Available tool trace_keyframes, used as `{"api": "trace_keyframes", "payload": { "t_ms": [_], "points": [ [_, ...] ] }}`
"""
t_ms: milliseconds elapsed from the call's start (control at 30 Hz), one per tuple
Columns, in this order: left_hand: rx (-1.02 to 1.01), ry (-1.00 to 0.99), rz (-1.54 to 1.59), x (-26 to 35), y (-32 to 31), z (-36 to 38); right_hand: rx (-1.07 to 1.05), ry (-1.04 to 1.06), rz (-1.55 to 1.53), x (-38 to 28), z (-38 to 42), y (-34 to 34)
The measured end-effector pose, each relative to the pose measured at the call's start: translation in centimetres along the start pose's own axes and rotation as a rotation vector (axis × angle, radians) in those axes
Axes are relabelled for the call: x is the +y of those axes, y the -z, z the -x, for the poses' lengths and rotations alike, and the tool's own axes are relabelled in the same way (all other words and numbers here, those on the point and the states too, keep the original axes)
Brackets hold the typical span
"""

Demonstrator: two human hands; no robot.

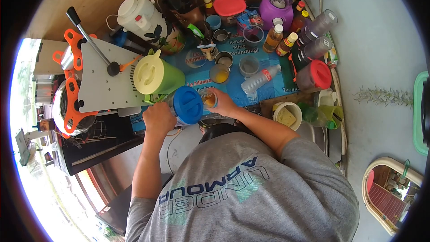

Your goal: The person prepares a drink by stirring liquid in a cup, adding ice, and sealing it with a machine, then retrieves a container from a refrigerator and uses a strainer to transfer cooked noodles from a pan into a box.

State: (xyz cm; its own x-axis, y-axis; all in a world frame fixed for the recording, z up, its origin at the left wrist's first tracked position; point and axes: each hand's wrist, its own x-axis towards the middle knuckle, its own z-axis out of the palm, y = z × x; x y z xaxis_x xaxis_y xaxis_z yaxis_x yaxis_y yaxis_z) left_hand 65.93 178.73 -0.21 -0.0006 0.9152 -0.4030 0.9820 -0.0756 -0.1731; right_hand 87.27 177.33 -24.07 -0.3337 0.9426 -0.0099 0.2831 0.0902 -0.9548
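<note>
A green pitcher with a pale yellow lid (154,75) stood near the worktop's front edge, beside a grey cup-sealing machine with orange fittings (96,78) at the left end. A white jug with a red tab (136,15) stood at the back left. A purple blender (281,0) occupied the back right, with a red-lidded container (229,6) beside it. Small sauce bottles with yellow caps (280,38) stood before the blender. A clear plastic bottle (260,79) lay on its side on the blue printed mat (268,90). A brown jar with a red lid (314,75) lay at the right end. A metal cup of orange liquid (219,74) stood mid-mat.
</note>
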Motion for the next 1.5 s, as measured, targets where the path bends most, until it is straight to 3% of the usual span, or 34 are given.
{"api": "trace_keyframes", "payload": {
  "t_ms": [900, 1500],
  "points": [
    [0.041, -0.071, -0.087, -0.3, 2.5, 0.2, 0.034, -0.002, 0.076, 2.6, 0.1, -1.6],
    [0.048, -0.076, -0.135, 0.9, 2.4, 0.1, 0.028, -0.035, -0.15, 0.5, -0.6, -1.9]
  ]
}}
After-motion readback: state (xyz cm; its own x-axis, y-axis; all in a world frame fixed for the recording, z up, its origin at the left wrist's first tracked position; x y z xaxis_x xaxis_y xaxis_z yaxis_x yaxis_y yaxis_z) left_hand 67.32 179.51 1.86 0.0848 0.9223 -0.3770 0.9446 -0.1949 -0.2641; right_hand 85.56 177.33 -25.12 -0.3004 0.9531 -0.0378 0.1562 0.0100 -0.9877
